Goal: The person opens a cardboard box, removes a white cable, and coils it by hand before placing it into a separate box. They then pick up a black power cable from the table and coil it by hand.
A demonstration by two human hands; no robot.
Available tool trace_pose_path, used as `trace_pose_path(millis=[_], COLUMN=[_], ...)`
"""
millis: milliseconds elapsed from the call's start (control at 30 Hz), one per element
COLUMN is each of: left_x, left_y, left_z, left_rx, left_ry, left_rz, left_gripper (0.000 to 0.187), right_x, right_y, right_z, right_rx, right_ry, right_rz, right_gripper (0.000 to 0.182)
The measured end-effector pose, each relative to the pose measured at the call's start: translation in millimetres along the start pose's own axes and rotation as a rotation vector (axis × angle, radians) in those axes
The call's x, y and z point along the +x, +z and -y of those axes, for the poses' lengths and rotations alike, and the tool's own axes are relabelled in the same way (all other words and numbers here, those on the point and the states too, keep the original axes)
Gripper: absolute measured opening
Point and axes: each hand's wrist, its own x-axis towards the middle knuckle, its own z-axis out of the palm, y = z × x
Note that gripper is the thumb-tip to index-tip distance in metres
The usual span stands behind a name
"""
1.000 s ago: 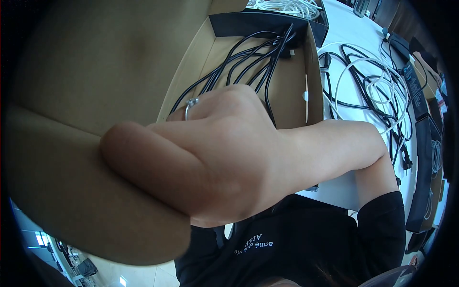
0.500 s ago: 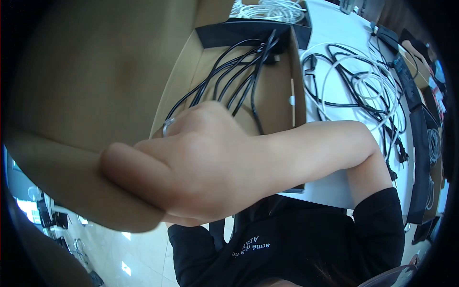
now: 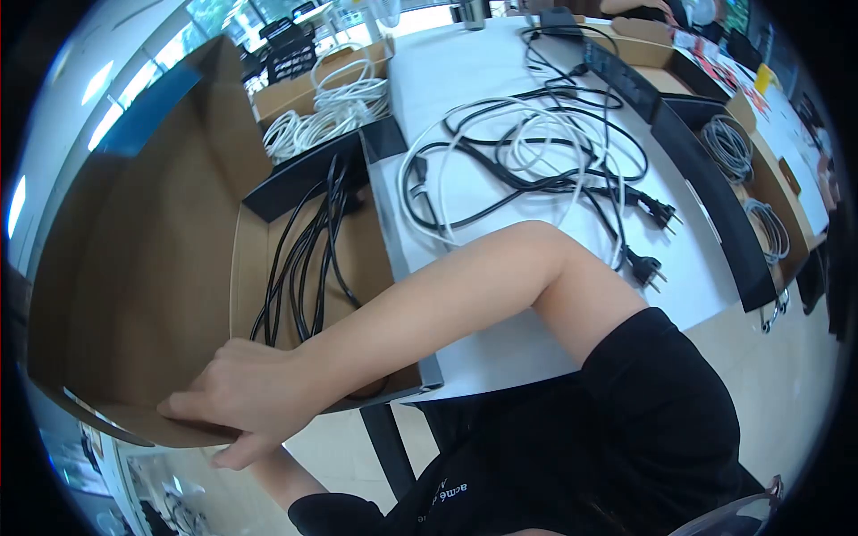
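Note:
My right hand (image 3: pixel 255 390) reaches across to the left, closed on the near edge of a cardboard box's raised lid (image 3: pixel 134 259), fingers on the brown inside and thumb below the edge. Black outside and brown inside, the open box (image 3: pixel 399 223) holds a bundle of black cables (image 3: pixel 308 259). Of my left arm only the sleeve and a bit of forearm (image 3: pixel 284 478) show; the hand is hidden behind my right hand and the lid. Right of the box, loose black cables (image 3: pixel 509 179) with plugs and a white cable (image 3: pixel 402 201) lie tangled on the white table (image 3: pixel 438 54).
Behind the open box stands another box with coiled white cables (image 3: pixel 331 121). Along the table's right side, a long black-sided box (image 3: pixel 715 223) holds grey cable coils (image 3: pixel 728 147). A black power strip (image 3: pixel 621 80) lies toward the back. Another person's arm (image 3: pixel 635 7) shows at the far end.
The lid and my right hand, which filled much of the left side close up, now sit farther from the camera. The view has shifted, showing more of the table and the white-cable box.

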Motion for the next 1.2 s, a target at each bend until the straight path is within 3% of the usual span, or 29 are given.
trace_pose_path(millis=[33,267,300,400,500,567,667,700,800,867,933,1000,1067,1200], left_x=[0.3,0.1,0.6,5.1,15.7,25.4,30.0,27.1,14.1,6.5,-0.2,0.0,9.7,26.8], left_y=[3.1,9.2,9.7,7.3,-6.3,-21.2,-23.6,-25.8,0.6,-10.7,-7.6,-5.6,-2.6,15.3], left_z=[-2.9,-22.4,-24.5,-30.3,-26.3,-15.8,-11.7,-4.6,-8.8,19.2,36.5,39.0,29.3,-3.0], left_rx=[0.009,0.094,0.107,0.161,0.257,0.35,0.04,0.065,0.535,0.678,0.483,0.367,0.331,0.32], left_ry=[0.0,-0.011,-0.017,-0.043,-0.045,-0.031,0.109,0.305,0.594,0.463,0.309,0.198,0.124,-0.039], left_rz=[-0.002,-0.018,-0.028,-0.072,-0.137,-0.197,-0.388,-0.374,-0.139,0.023,0.033,0.003,-0.057,-0.399], left_gripper=[0.06,0.06,0.06,0.06,0.061,0.065,0.062,0.069,0.079,0.078,0.074,0.072,0.07,0.062], right_x=[0.3,11.9,17.0,17.4,15.8,1.9,-27.2,-33.4,-39.8,-36.4,-30.8,-45.9,-51.8,-63.0], right_y=[-1.4,-2.5,-9.6,-2.2,1.4,-17.7,-65.0,-78.6,-129.3,-157.7,-188.9,-214.0,-238.7,-275.6], right_z=[0.2,-7.2,0.2,1.9,-2.0,10.6,41.4,48.8,77.8,88.3,110.6,96.7,99.8,109.1], right_rx=[-0.01,-0.039,-0.046,-0.068,-0.273,-0.43,-0.698,-0.731,-0.797,-0.862,-0.866,-1.007,-1.106,-1.069], right_ry=[0.063,0.097,0.187,0.248,0.161,0.069,0.006,0.077,0.304,0.413,0.531,0.223,0.147,0.576], right_rz=[0.119,0.227,0.354,0.427,0.662,0.667,0.64,0.665,0.775,0.751,0.594,0.244,0.141,0.145], right_gripper=[0.068,0.085,0.087,0.083,0.067,0.056,0.046,0.047,0.048,0.046,0.048,0.043,0.051,0.059])
